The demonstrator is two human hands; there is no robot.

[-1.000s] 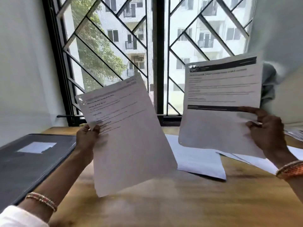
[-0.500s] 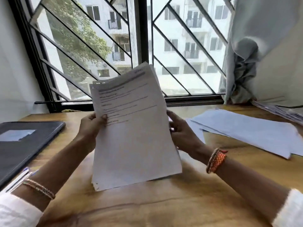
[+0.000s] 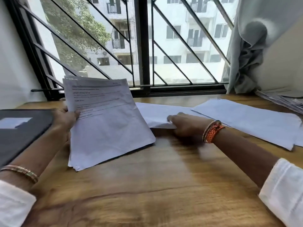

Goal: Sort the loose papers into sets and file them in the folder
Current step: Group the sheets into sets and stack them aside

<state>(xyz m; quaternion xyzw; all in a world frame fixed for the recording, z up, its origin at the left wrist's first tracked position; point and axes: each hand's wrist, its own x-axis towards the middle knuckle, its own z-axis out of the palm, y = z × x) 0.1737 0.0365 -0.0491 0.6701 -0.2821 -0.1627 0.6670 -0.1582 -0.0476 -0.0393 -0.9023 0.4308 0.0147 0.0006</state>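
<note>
The left hand (image 3: 65,117) grips the sorted set (image 3: 105,122) by its left edge, thumb on the printed face, the set tilted above the table (image 3: 164,185). The right hand (image 3: 185,124) rests on the near corner of the loose sheet (image 3: 155,115), which lies flat just right of the set; its fingers appear to pinch that corner (blur prevents certainty). The sheet's long axis runs left to right, away from the folder (image 3: 21,128) at far left. The right hand is nearer, so the lift likely falls to it.

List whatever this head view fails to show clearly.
- Printed text on the held papers: too small, blurred.
- Right hand fingertips: blurred; grip on the sheet unclear.
- Folder: cut off by left edge.
- Stack far right: cut off by edge.
</note>
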